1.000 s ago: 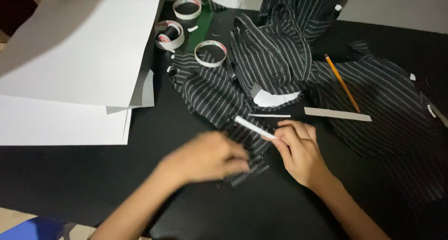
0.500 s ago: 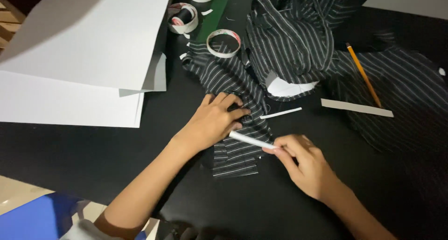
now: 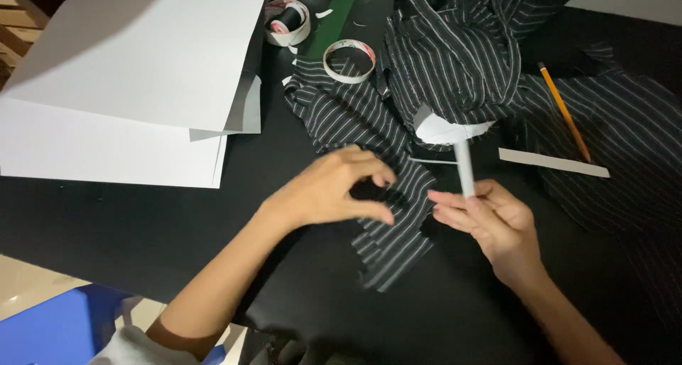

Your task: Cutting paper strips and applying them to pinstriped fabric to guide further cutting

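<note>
**Striped strip and white stick handled over a crowded black table**

Here, a narrow strip of black pinstriped cloth (image 3: 387, 216) is laid across the black table (image 3: 106, 230), running from about 11 o'clock down to 6 o'clock of the hands. The left hand (image 3: 330, 187) is held over its middle with the fingers curled and the thumb bent toward them; whether the cloth is actually pinched cannot be told. A slim white stick (image 3: 464, 167) is gripped upright by the right hand (image 3: 490, 219), just beside the strip at 3 o'clock.

At 12 o'clock a bunched heap of the same striped fabric (image 3: 455, 60) is piled, with a white paper scrap (image 3: 444, 131) tucked under its edge. More striped fabric is spread at 3 o'clock, and a yellow pencil (image 3: 563, 111) and a flat pale strip (image 3: 553, 163) are set on it at 2 o'clock. Large white sheets (image 3: 121, 81) are stacked at 10 o'clock. Two tape rolls (image 3: 348, 60) (image 3: 287, 22) are seen at 11 o'clock beside a green mat (image 3: 334, 20); a dark spool is held inside the farther roll.

Compared with half a second ago, the left hand has been lifted from flat on the cloth into a curl, and the white stick has been turned from lying slantwise to standing upright.
</note>
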